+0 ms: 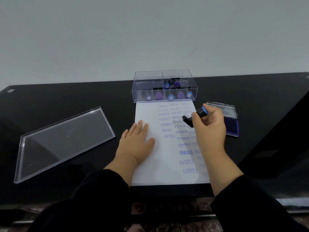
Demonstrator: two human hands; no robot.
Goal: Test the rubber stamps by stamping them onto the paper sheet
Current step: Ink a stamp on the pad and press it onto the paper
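A white paper sheet [150,171] lies on the black table, covered on its right half with blue prints reading SAMPLE, FRAGILE and AIR MAIL. My left hand [136,141] lies flat on the sheet's left part, fingers straight. My right hand [209,128] grips a black rubber stamp [199,114] with a blue ring round its handle. The stamp is tilted, its base just above the sheet's upper right area. A clear plastic box [164,87] behind the sheet holds several more stamps with blue and purple tops.
An open blue ink pad [231,121] sits right of the sheet, partly hidden by my right hand. The box's clear lid [61,141] lies on the table [66,97] to the left. A pale wall rises behind.
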